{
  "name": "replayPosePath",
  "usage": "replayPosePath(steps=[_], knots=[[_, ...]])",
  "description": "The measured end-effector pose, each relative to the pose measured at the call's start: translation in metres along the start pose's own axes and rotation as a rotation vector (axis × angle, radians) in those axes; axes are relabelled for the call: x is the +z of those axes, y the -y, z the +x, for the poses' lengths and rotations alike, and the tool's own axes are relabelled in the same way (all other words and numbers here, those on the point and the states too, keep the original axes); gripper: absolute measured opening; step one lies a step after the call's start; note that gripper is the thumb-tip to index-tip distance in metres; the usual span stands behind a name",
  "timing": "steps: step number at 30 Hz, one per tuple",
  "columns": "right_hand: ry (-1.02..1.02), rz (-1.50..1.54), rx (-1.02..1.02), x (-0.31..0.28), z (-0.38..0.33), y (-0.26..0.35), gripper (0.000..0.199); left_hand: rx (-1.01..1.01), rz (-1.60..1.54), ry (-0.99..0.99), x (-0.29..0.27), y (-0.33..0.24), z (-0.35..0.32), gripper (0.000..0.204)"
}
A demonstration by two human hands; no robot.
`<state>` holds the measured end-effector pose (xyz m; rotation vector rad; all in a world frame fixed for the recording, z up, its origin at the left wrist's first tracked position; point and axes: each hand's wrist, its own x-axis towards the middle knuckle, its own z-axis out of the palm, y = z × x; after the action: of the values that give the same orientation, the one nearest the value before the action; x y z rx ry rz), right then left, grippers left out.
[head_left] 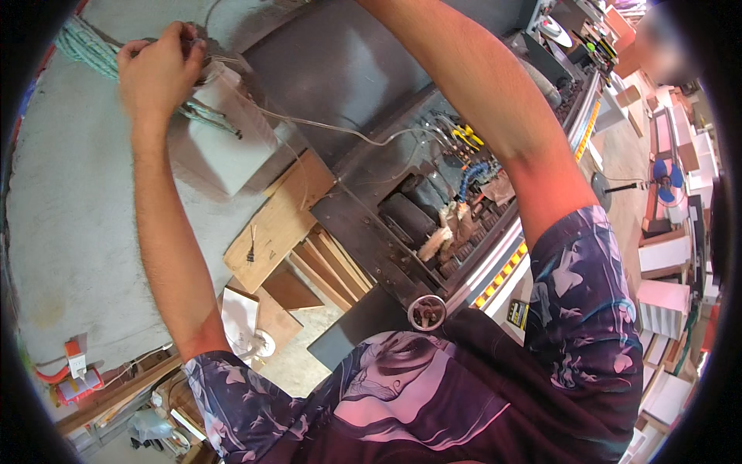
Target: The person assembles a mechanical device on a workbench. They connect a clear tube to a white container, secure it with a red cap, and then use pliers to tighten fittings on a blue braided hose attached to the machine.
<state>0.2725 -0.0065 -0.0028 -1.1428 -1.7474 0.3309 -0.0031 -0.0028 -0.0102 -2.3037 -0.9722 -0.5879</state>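
Note:
My left hand [158, 77] is raised at the upper left against the grey wall. Its fingers are curled closed near a small dark part, mostly hidden by them; what they grip cannot be made out. A bundle of pale green cords [89, 50] runs behind this hand, and dark-tipped ends [212, 117] come out on its other side. Just beside it is a white box [232, 139] with a thin cable [325, 124] leading toward the machine. My right arm [483, 85] reaches up over the machine and leaves the picture at the top, so its hand is out of sight.
Below my arms is a dark machine bed [371, 228] carrying yellow-handled pliers [468, 138], a blue segmented hose [475, 172] and rags [448, 232]. A handwheel [427, 312] sits at its near end. Wooden boards [282, 220] lean at left; a blue fan [666, 174] stands at right.

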Motion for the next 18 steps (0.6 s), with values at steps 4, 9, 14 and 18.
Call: replayPosePath(steps=[4,9,14,18], knots=[[-0.02,0.01,-0.009,-0.001,0.001,-0.002,0.021,0.02,-0.012,-0.026,-0.006,-0.003,0.0,0.027],[0.0,0.067,-0.005,0.001,0.001,-0.004,0.02,0.006,0.006,-0.013,-0.007,-0.003,0.0,0.027],[0.007,0.006,0.011,-0.001,0.002,-0.01,0.021,0.016,0.068,0.011,0.005,-0.003,0.003,0.033],[0.031,0.036,-0.002,0.002,0.007,-0.012,0.02,0.003,0.208,0.106,0.014,0.011,0.007,0.047]])
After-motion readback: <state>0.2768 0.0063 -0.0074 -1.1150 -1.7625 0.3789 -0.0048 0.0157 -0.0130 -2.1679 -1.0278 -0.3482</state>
